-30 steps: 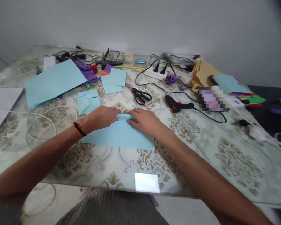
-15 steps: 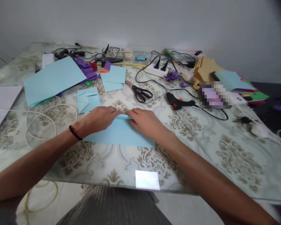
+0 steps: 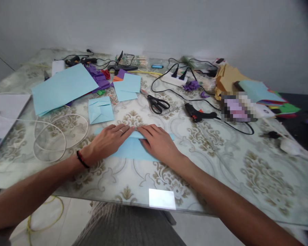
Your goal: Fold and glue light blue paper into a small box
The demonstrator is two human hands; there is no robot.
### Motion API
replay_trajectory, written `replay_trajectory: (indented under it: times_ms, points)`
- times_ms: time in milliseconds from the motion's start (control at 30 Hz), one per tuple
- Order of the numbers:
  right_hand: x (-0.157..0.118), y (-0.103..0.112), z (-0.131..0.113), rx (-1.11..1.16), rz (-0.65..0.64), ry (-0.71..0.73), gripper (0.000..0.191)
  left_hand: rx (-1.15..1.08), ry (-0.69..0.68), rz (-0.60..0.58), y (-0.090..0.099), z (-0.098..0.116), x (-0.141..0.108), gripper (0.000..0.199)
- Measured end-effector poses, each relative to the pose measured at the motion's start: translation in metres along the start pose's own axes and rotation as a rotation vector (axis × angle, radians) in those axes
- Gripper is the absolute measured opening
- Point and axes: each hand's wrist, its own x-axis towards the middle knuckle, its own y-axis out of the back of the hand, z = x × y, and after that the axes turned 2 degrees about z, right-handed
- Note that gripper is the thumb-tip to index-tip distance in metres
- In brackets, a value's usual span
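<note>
Two bare hands, the left hand point(image 3: 109, 140) and the right hand point(image 3: 159, 141), meet almost fingertip to fingertip over a light-blue sheet of paper point(image 3: 133, 150) lying on a glass-topped, floral-patterned bench point(image 3: 133, 181). The sheet sits in front of the person, its far edge turned into a narrow fold beneath the fingers. Neither of the hands is clenched; their fingers stretch across the fold, though whether they pinch the paper or merely press it cannot be told. A slim ring point(image 3: 120, 130) and a black-and-red bracelet point(image 3: 82, 159) mark the left side.

Just beyond the left hand lies a folded light-blue paper square point(image 3: 102, 114). Farther back on the left, large light-blue sheets point(image 3: 64, 89) rest beside crumpled purple paper strips point(image 3: 100, 78). Black-handled scissors point(image 3: 157, 104) lie beyond the right hand, near a black glue gun point(image 3: 199, 114), with a white power strip point(image 3: 173, 79) behind them.
</note>
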Motion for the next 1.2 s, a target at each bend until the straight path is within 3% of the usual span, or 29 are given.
replay_trajectory:
  times_ms: [167, 267, 533, 700, 900, 1067, 1200]
  points:
    - [-0.002, 0.000, -0.003, 0.037, 0.018, 0.008, 0.049, -0.037, 0.022, -0.017, 0.005, -0.017, -0.014, 0.051]
    - [-0.003, -0.001, -0.004, 0.052, 0.015, 0.003, 0.046, -0.079, 0.010, -0.036, 0.003, -0.024, -0.022, 0.050]
    - [-0.004, -0.015, 0.002, 0.152, 0.076, 0.007, 0.040, -0.153, -0.024, -0.023, -0.008, -0.026, -0.029, 0.047]
    - [-0.005, -0.021, 0.006, 0.209, 0.113, 0.028, 0.038, -0.119, -0.011, 0.010, -0.005, -0.024, -0.027, 0.052]
    - [-0.005, -0.019, 0.004, 0.200, 0.170, 0.028, 0.035, -0.087, 0.009, 0.040, -0.002, -0.010, -0.023, 0.065]
    - [-0.006, -0.022, 0.004, 0.212, 0.209, 0.039, 0.033, -0.156, -0.041, 0.001, -0.004, 0.017, -0.025, 0.049]
    - [-0.007, -0.025, 0.007, 0.214, 0.210, 0.038, 0.033, -0.195, -0.007, -0.048, -0.004, 0.029, -0.033, 0.068]
